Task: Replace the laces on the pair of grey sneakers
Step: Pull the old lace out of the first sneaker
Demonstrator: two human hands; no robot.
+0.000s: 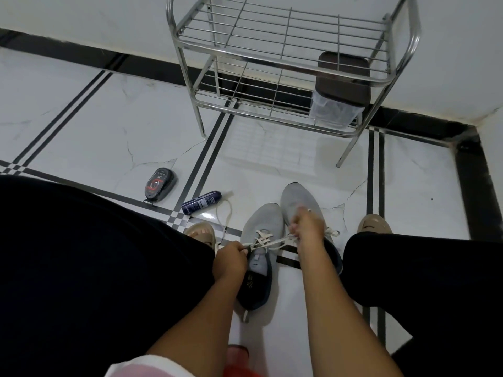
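Grey knit sneakers sit side by side on the white tiled floor (81,126), between the person's knees. Left sneaker (261,240) is the one getting worked on; right sneaker (299,202) is just beside it, touching, partly hidden behind the arm. Cream lace (265,238) is criss-crossed through the left shoe's eyelets, and both ends are being drawn out sideways. Left hand (230,257) has its grip pinched around one end, right hand (306,227) looks closed on the other, though it's blurry. A loose end trails off across the floor toward a dark blue tube (201,202).

My guess: they're mid-lacing, snugging up a row. Can't tell if that's old lace or new. Next move probably means evening both ends, then feeding each tip through the next eyelet up. A shoe-polish sponge (160,187) and a steel shoe rack (285,66) are further back.
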